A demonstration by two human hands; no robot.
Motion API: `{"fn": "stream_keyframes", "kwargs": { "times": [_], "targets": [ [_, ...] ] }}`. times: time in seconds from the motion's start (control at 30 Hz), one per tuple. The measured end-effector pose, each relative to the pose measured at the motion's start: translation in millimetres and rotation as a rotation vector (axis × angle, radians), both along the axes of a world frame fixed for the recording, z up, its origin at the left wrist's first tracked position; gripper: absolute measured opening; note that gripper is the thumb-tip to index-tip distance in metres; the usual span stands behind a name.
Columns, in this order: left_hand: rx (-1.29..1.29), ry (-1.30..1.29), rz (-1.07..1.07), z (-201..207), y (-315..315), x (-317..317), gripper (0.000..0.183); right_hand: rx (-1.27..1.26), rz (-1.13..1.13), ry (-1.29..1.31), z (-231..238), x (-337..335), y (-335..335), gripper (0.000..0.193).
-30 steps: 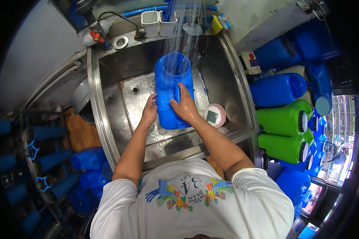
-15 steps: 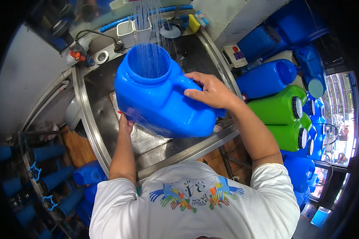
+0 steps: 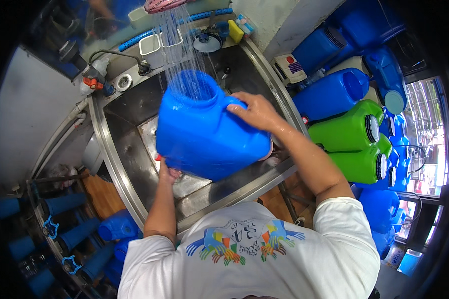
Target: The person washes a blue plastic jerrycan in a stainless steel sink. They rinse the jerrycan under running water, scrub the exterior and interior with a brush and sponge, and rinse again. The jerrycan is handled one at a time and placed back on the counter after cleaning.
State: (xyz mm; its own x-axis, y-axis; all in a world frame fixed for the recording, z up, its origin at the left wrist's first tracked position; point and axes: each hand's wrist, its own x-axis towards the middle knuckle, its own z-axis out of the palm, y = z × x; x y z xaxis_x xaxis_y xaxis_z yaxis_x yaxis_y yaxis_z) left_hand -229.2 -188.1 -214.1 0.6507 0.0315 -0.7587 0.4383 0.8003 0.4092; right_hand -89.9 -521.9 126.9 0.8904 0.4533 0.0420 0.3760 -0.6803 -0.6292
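Observation:
A large blue water jug with a wide open mouth is held tilted over a steel sink. Water falls from a shower head into and around the mouth, which points up and away from me. My right hand is closed round the jug's handle. At the jug's lower left, my left hand grips the underside beside a small red part; most of its fingers are hidden behind the jug.
Two white containers, a round lid and a yellow sponge line the sink's back ledge. An orange-handled valve stands at the left. Blue and green jugs are stacked on the right; a rack stands lower left.
The jug has swung slightly right and turned, its side now facing me more. Both hands keep hold of it. More of the shower head has come into view.

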Motion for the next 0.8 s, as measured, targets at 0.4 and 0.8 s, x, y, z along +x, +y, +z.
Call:
{"fn": "stream_keyframes", "kwargs": {
  "times": [0.4, 0.8],
  "targets": [
    [-0.029, 0.131, 0.046, 3, 10, 21, 0.057, -0.033, -0.116, -0.029, -8, 7, 5, 0.053],
    [0.04, -0.027, 0.095, 11, 21, 21, 0.052, 0.213, -0.024, -0.21, -10, 9, 11, 0.053]
  ]
}}
